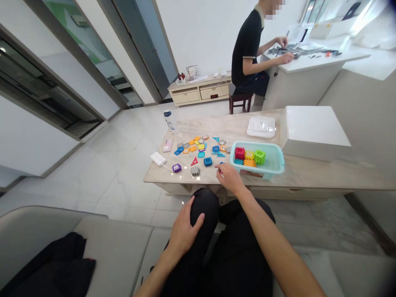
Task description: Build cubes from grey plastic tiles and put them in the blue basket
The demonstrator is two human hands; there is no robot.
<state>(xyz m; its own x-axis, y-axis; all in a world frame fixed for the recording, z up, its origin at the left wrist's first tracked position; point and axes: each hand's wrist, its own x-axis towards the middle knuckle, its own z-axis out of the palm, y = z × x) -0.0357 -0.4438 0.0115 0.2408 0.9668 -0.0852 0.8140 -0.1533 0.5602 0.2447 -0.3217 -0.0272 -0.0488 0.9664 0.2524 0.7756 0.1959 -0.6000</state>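
Observation:
My left hand [183, 229] lies flat on my left knee, fingers spread, holding nothing. My right hand [229, 177] reaches onto the low marble table [309, 173] near its front edge, fingers curled around a small blue and red piece that is mostly hidden. Several colourful toothed puzzle pieces [198, 149] lie scattered on the table to the left of that hand. Just right of it stands a teal plastic bin [272, 165] holding assembled red, yellow, orange and green cubes [250, 157].
A clear lid [261, 126] and a white box [314, 130] sit on the table's far right. A water bottle [168, 120], a pink phone [167, 146] and a white charger [158, 159] lie at the left. Another person [252, 53] works seated at a white counter behind. Dark cloth [58, 264] lies on the sofa.

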